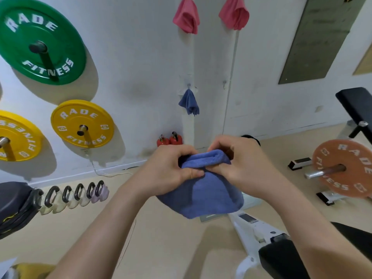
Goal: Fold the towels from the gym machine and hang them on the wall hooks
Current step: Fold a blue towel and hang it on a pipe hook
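We see the left hand (171, 166) and right hand (239, 160) pinching the folded top edge of a blue towel (203, 192), held in mid-air before the wall (141, 67), below an empty hook (224, 83).

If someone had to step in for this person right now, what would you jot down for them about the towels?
Hands: left hand and right hand both pinch the folded top edge of the held blue towel, up in the air facing the wall.
Done: a pink towel and a second pink towel hang high on the wall; the hung blue towel is on the lower left hook.
Left: finish folding, then hang it, probably on the bare hook to its right. Any other towels are out of view.
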Tool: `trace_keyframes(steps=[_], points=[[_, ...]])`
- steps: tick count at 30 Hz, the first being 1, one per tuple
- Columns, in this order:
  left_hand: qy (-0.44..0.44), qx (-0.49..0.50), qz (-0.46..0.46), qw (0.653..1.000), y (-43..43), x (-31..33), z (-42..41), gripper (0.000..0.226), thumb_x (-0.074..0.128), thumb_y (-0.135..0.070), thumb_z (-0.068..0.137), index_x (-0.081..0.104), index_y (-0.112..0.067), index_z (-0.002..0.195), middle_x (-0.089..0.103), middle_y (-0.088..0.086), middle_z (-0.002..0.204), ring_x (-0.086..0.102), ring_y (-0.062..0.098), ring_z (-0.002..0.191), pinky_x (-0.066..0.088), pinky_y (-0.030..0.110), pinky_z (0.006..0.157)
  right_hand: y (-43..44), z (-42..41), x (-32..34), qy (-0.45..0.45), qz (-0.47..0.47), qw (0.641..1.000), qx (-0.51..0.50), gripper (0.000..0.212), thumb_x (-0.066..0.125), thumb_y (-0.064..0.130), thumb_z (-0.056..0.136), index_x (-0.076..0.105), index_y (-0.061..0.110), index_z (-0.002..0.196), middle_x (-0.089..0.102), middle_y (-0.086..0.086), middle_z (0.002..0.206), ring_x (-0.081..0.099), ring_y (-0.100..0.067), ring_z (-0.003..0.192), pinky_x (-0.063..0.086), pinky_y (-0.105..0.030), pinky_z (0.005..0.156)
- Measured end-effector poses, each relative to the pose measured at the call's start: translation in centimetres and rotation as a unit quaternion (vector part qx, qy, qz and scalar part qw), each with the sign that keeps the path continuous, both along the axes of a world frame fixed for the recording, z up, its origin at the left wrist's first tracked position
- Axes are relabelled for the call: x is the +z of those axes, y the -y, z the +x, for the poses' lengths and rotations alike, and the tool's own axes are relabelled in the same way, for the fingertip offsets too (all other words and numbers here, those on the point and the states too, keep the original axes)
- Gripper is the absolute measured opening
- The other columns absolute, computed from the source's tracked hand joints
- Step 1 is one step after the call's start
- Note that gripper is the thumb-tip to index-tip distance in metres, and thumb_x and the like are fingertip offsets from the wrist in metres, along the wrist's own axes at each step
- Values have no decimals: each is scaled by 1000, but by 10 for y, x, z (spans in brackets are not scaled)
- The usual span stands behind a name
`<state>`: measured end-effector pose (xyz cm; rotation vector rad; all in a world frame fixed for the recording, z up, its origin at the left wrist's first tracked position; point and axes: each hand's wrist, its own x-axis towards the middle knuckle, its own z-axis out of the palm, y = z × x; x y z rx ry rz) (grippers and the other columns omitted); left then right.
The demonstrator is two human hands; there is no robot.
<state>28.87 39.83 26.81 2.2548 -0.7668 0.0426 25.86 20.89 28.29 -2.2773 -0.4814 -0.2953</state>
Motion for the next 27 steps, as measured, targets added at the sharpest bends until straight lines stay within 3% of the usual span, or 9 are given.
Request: trace_keyframes(steps=[3, 5, 7, 13, 19, 22, 24, 27], points=[[-66, -21, -21, 997, 4, -7, 40, 12, 72, -25, 81, 71, -18, 91, 70, -1, 85, 64, 15, 81, 50, 39, 76, 19, 32, 1, -65, 13, 994, 82, 25, 71, 17, 81, 58, 34, 96, 62, 6, 72, 58, -13, 65, 46, -21, 59], [-101, -47, -24, 994, 26, -16, 93, 17, 63, -23, 84, 69, -15, 97, 71, 1, 91, 65, 18, 88, 51, 38, 82, 52, 86, -6, -165, 67, 973, 145, 18, 69, 20, 86, 61, 31, 96, 63, 6, 75, 55, -10, 64, 42, -14, 57], [-117, -52, -31, 991, 43, -18, 130, 20, 56, -21, 86, 67, -13, 100, 69, 4, 95, 64, 20, 92, 50, 39, 85, 78, 126, -14, -225, 101, 952, 179, 8, 68, 26, 87, 64, 27, 94, 62, 10, 75, 52, -7, 64, 41, -15, 56], [-137, -68, -8, 988, 119, -25, 239, 22, 51, -9, 88, 64, -24, 99, 65, -15, 91, 60, 4, 91, 45, 18, 83, 144, 242, -39, -248, 203, 928, 188, 9, 62, 21, 83, 63, 12, 84, 61, 5, 68, 51, -6, 60, 43, -20, 53], [-120, -13, -43, 992, 161, -26, 328, 29, 58, -6, 88, 51, -31, 100, 66, -7, 87, 61, 5, 86, 47, 21, 79, 176, 334, -47, -258, 270, 915, 153, 10, 67, 21, 85, 65, 11, 84, 62, 7, 64, 51, -4, 53, 40, -16, 52], [-25, 15, -34, 999, 177, -31, 365, 29, 65, -13, 83, 50, -35, 95, 59, -14, 94, 55, 5, 89, 46, 23, 77, 182, 375, -52, -260, 276, 917, 124, 18, 61, 21, 90, 66, 3, 89, 62, 2, 66, 51, -6, 54, 39, -17, 53], [27, 26, -34, 999, 188, -32, 392, 29, 66, -11, 79, 54, -34, 90, 57, -16, 87, 52, 5, 79, 42, 18, 68, 185, 407, -57, -257, 285, 917, 110, 29, 64, 27, 89, 66, -2, 93, 63, -9, 74, 52, -11, 60, 40, -20, 55], [-56, 13, -108, 993, 198, -34, 440, 23, 63, -4, 81, 66, -25, 89, 66, -15, 76, 61, 4, 69, 49, 17, 65, 190, 456, -66, -255, 289, 920, 73, 24, 67, 28, 87, 67, 4, 89, 63, -9, 73, 53, -10, 59, 41, -19, 54]])
